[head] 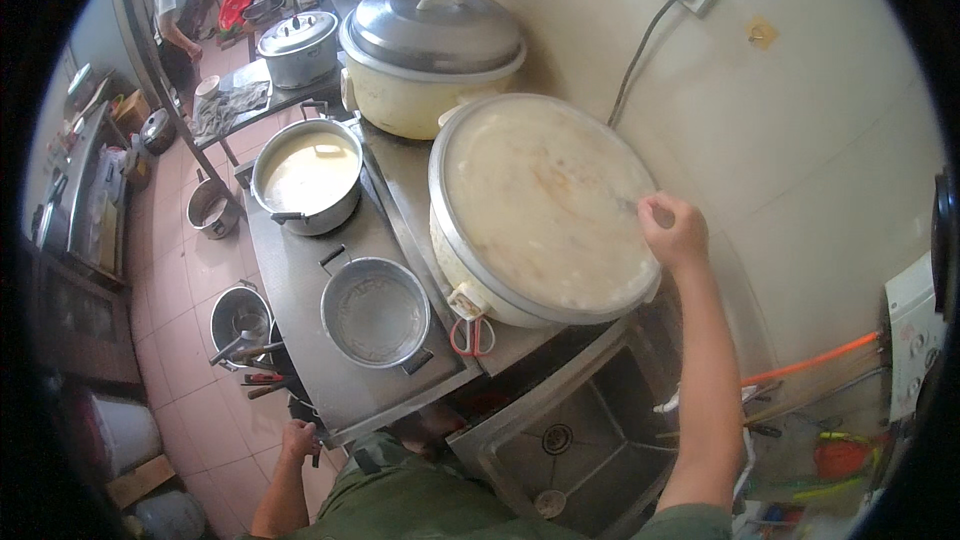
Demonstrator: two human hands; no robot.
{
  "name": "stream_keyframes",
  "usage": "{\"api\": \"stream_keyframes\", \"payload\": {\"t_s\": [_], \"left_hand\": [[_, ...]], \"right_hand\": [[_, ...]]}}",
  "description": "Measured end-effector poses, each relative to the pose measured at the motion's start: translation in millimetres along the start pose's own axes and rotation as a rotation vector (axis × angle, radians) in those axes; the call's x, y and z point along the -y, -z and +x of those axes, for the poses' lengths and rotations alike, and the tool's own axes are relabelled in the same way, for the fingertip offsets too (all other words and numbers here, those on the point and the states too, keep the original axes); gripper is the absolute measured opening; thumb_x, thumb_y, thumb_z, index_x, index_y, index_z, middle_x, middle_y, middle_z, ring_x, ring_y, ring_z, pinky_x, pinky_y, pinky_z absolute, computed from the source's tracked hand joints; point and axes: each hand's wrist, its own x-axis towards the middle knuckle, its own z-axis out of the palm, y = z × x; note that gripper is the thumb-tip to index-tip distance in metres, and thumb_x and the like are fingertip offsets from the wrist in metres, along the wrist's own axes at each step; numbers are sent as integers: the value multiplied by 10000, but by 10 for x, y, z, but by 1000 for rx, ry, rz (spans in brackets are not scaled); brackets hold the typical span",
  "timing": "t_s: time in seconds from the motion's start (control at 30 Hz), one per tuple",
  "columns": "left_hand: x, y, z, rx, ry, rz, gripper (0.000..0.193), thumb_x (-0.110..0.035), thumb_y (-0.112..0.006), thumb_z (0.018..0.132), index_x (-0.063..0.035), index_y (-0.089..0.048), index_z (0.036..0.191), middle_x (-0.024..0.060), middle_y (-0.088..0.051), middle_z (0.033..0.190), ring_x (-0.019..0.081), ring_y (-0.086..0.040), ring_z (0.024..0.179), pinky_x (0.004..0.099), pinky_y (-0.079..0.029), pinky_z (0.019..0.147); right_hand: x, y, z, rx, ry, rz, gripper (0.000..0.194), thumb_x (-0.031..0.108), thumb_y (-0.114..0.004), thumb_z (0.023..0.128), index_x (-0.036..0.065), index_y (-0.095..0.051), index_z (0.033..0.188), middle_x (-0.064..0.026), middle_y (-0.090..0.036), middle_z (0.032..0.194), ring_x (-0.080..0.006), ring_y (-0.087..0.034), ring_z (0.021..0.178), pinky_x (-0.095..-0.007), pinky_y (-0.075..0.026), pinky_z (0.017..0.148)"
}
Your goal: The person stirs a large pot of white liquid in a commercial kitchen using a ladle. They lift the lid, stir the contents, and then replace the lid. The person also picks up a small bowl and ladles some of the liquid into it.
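A large round cooker is filled nearly to its rim with a cloudy, pale liquid. Over its right side, my right hand has its fingers curled around a thin greyish utensil, mostly hidden by the liquid and hand. At the lower left, my left hand is closed on a dark handle beside the counter; what it belongs to is unclear. An empty metal pot stands on the steel counter, with another pot of whitish liquid behind it. Red-handled scissors lie near the cooker's front.
A lidded cooker stands behind the large one. In front is a steel sink. Pots, one with utensils, stand on the tiled floor at left. A power cord runs down the wall. Another person stands at the far left.
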Motion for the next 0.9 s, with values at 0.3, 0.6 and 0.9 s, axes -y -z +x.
{"api": "stream_keyframes", "payload": {"t_s": [0.3,0.6,0.9], "left_hand": [[184,-21,-7,22,55,214,193,-147,-604,949,44,-581,926,176,-626,668,281,-656,512,400,-534,408],[-25,-202,146,-7,-325,633,215,-160,-655,878,41,-656,801,188,-691,679,301,-707,597,461,-561,514],[88,-192,154,-9,-104,315,209,-148,-683,858,58,-657,839,181,-671,705,287,-704,599,420,-578,478]], "right_hand": [[50,451,-621,77,-182,265,166,181,-669,895,22,-717,895,-123,-714,777,-232,-701,674,-350,-545,596],[326,929,-937,24,-499,552,205,227,-672,898,29,-723,890,-48,-633,641,-98,-561,461,-236,-420,383],[247,753,-975,-174,-816,862,299,334,-660,901,43,-708,955,-76,-610,581,-106,-498,368,-208,-331,345]]}}
